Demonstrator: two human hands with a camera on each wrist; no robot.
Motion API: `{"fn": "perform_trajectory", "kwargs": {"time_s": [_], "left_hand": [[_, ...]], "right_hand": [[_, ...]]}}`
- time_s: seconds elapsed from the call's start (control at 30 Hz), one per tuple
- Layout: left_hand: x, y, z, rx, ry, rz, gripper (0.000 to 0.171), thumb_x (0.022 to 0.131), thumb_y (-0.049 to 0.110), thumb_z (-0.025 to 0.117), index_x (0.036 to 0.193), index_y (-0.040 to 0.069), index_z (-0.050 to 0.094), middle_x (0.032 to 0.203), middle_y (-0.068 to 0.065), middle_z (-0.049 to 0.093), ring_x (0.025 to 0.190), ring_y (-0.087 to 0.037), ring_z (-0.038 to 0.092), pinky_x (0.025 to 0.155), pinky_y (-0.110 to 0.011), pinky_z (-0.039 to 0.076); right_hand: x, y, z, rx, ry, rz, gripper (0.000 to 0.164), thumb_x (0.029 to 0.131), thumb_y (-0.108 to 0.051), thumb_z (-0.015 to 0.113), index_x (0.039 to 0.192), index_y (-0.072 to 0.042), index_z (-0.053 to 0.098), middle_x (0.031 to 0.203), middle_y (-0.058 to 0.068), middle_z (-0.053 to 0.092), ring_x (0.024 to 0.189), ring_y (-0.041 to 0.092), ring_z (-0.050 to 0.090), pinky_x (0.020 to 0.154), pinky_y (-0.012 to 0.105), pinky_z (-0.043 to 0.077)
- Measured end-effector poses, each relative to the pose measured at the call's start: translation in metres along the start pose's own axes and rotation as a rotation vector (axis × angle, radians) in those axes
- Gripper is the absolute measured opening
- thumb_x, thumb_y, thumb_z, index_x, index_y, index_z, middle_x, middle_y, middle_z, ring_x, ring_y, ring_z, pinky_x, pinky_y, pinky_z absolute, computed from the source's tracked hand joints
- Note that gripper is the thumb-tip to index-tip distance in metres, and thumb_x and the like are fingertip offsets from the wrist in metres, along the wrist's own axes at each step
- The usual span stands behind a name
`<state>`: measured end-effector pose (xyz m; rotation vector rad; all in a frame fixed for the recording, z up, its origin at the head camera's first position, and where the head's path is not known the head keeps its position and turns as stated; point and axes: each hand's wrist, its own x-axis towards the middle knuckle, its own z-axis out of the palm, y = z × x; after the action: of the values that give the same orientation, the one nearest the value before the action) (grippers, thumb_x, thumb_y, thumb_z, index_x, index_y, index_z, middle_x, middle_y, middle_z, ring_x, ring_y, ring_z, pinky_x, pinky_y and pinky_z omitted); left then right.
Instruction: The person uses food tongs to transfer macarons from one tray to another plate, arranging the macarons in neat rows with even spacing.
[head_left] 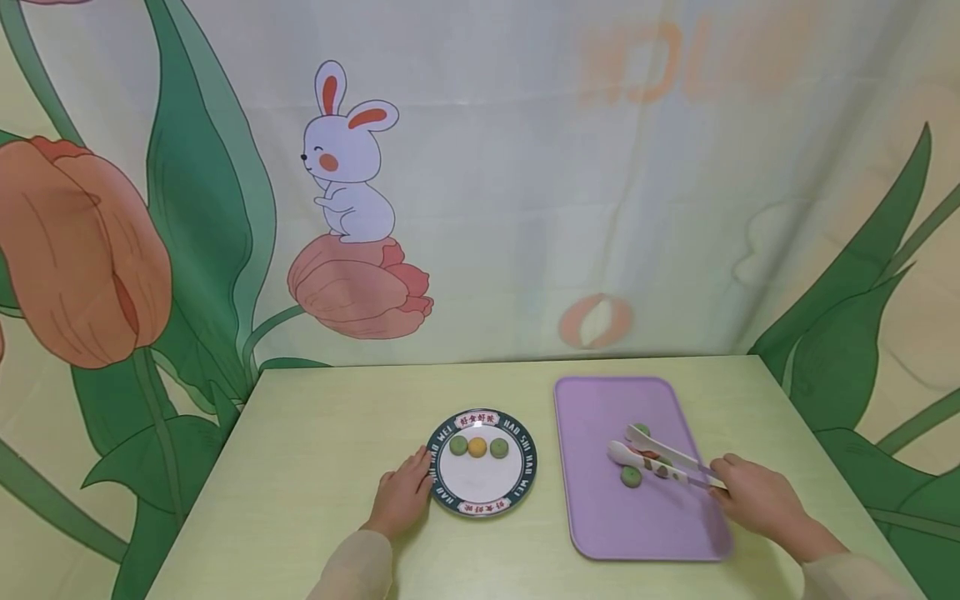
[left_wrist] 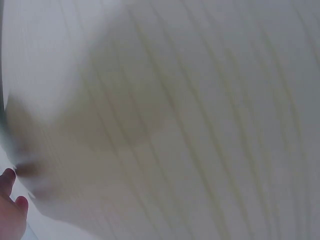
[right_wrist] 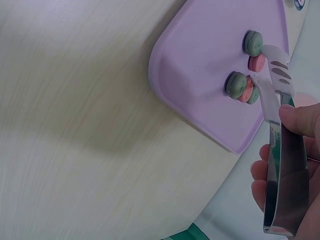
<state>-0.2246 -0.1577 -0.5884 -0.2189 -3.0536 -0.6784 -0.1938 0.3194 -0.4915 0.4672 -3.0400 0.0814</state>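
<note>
My right hand (head_left: 759, 497) grips a pair of tongs (right_wrist: 287, 175) with metal arms and white tips. The tips stand apart over the purple tray (head_left: 600, 521), close to a few macarons. Among these are a green macaron (right_wrist: 236, 85) and a pink macaron (right_wrist: 246, 90) side by side, with another green macaron (right_wrist: 253, 43) by the upper tip. My left hand (head_left: 402, 493) rests its extended fingers on the left rim of a round plate (head_left: 480, 498). On that plate a yellow macaron (head_left: 477, 447) lies between two green ones.
A pale wood-grain table (head_left: 300, 467) carries the plate, with the tray to its right. Behind the table's far edge hangs a curtain (head_left: 495, 183) printed with a rabbit and tulips. In the left wrist view, the tabletop fills most of the picture.
</note>
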Motion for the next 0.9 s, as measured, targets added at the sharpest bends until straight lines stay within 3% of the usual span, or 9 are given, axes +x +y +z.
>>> {"fn": "perform_trajectory", "kwargs": {"time_s": [0.57, 0.9], "left_hand": [[0.0, 0.0, 0.0, 0.0, -0.008, 0.0, 0.046, 0.091, 0.024, 0.043, 0.132, 0.004, 0.04, 0.14, -0.011, 0.036, 0.127, -0.031, 0.036, 0.096, -0.051, 0.03], [-0.001, 0.002, -0.004, 0.001, -0.034, -0.01, 0.045, 0.091, 0.024, 0.043, 0.132, 0.004, 0.04, 0.14, -0.01, 0.035, 0.127, -0.03, 0.036, 0.096, -0.051, 0.03]], "right_hand": [[0.0, 0.003, 0.003, -0.026, 0.029, -0.016, 0.017, 0.071, -0.018, 0.07, 0.078, -0.011, 0.056, 0.068, -0.005, 0.049, 0.053, 0.007, 0.038, 0.043, 0.024, 0.03], [-0.001, -0.001, -0.008, -0.023, 0.031, -0.033, 0.016, 0.071, -0.017, 0.07, 0.078, -0.011, 0.057, 0.069, -0.005, 0.051, 0.053, 0.007, 0.039, 0.043, 0.023, 0.03]]}}
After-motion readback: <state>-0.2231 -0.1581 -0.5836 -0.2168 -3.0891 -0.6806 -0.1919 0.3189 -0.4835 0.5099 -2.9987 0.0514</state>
